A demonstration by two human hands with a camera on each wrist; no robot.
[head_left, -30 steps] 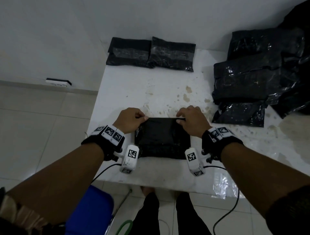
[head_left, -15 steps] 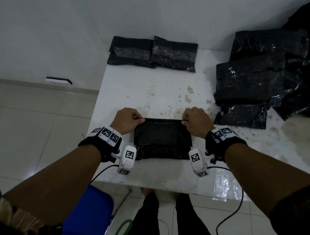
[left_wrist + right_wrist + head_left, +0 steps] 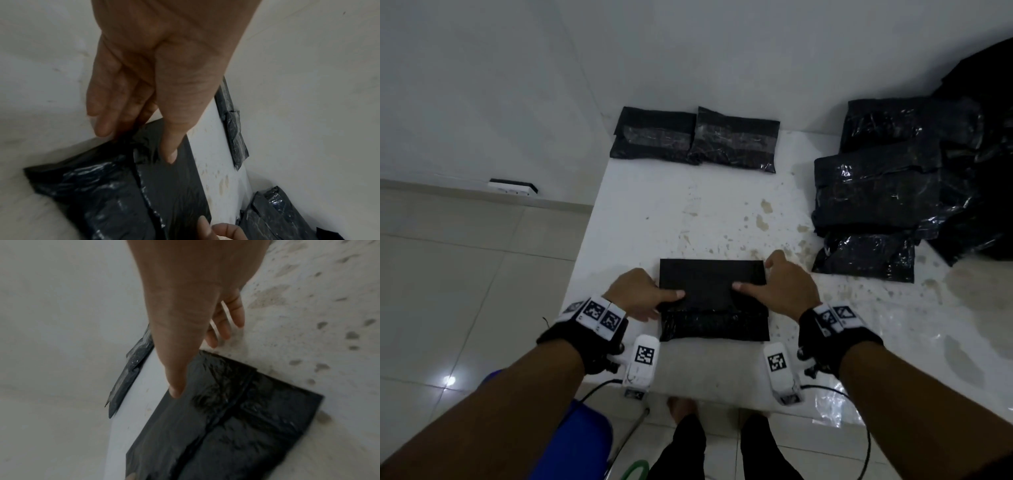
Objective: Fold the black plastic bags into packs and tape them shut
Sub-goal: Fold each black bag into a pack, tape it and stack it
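Both hands hold a half-folded black bag (image 3: pixel 714 301) flat near the front edge of the white table (image 3: pixel 654 212). The left hand (image 3: pixel 635 296) grips the bag's left end, thumb on top, fingers at or under the edge; the right hand (image 3: pixel 787 286) does likewise at the right end, thumb pressing the matte flap (image 3: pixel 712 275), w/ its other fingers spread loosely on the table beyond the bag's far right corner. The flap covers the far part of the glossy pack, its front portion exposed.

No tape or dispenser shows in any view. Likely risk: slick plastic springs back once a thumb lifts to fetch tape, so the fold opens or skews. Uneven thumb pressure could leave the flap crooked vs. the pack's edges, giving a lopsided seal. Trapped air may also puff the pack.

Two taped packs (image 3: pixel 695 140) lie side by side at the far edge; a stack of loose black bags (image 3: pixel 887 192) crowds the right edge, just beside the work area, where a sweeping arm might drag it.
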